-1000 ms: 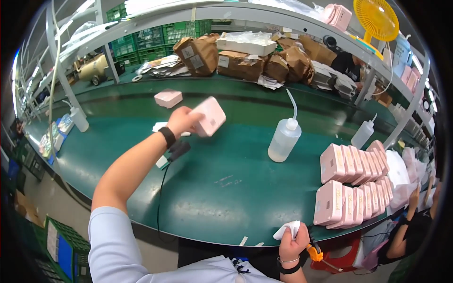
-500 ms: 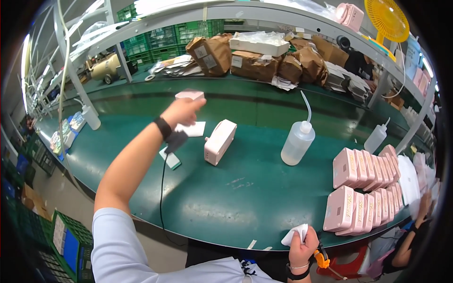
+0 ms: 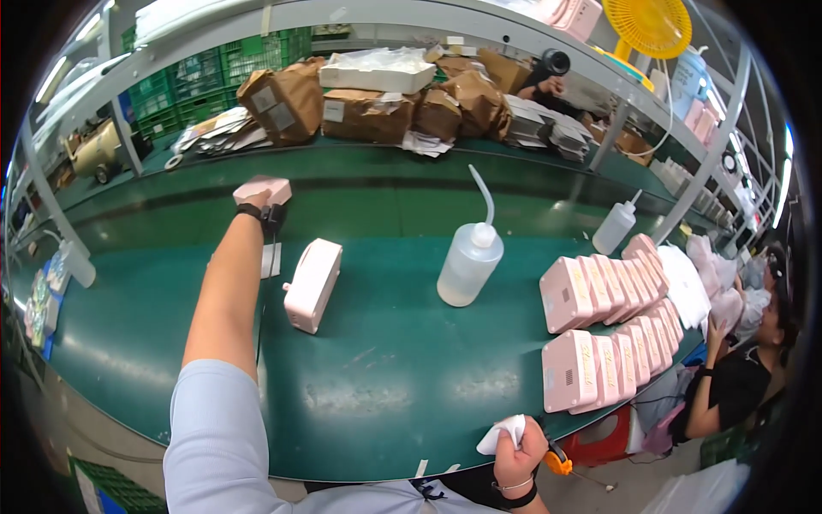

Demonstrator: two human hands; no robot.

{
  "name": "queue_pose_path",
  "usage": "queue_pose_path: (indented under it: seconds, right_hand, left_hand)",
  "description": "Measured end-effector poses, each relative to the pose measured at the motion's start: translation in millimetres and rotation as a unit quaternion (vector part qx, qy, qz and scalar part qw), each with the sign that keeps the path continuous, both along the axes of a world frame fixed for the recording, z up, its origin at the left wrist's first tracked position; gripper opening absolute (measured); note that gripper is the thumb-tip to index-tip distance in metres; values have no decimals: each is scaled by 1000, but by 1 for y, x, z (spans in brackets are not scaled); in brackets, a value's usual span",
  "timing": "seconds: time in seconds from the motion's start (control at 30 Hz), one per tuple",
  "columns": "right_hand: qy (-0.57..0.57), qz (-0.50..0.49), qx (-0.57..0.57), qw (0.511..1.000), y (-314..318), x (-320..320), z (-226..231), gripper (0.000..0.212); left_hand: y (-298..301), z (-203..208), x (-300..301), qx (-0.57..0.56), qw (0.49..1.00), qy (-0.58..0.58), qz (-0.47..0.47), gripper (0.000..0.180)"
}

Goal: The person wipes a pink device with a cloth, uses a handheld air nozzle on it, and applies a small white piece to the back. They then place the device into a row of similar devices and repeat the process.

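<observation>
Left hand has reached a pink case, fingers' hold hidden; right fingers clench white cloth.

At my remote station, I cannot resolve the grip of the left hand at the far pink box; the right hand conceals part of the white cloth, and the upper edge crops the yellow fan.

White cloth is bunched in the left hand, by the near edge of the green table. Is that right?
Wrong hand: the head view shows the white cloth bunched in the right hand, by the near edge of the green table. The left hand is at the far pink case.
</observation>
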State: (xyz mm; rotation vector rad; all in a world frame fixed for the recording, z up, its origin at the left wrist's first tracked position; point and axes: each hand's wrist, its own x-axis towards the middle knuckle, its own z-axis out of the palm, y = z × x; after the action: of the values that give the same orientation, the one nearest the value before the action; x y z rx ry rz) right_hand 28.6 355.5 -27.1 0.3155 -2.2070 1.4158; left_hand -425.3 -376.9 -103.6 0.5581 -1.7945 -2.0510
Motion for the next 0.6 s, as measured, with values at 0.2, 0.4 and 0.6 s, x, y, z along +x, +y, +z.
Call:
queue_pose_path:
  seconds: [0.2,0.4,0.6]
  right_hand:
    - [-4,-38,10,999,0,1,-1,9]
    - [35,4,-9,999,4,-1,-3,8]
    - [-17,-2,-38,999,8,-5,-8,8]
  left_hand:
    - [159,95,92,82,992,-84,-40,46]
    - [225,231,286,125,983,-10,-135,48]
    - [365,239,418,-81,960,54,-263,62]
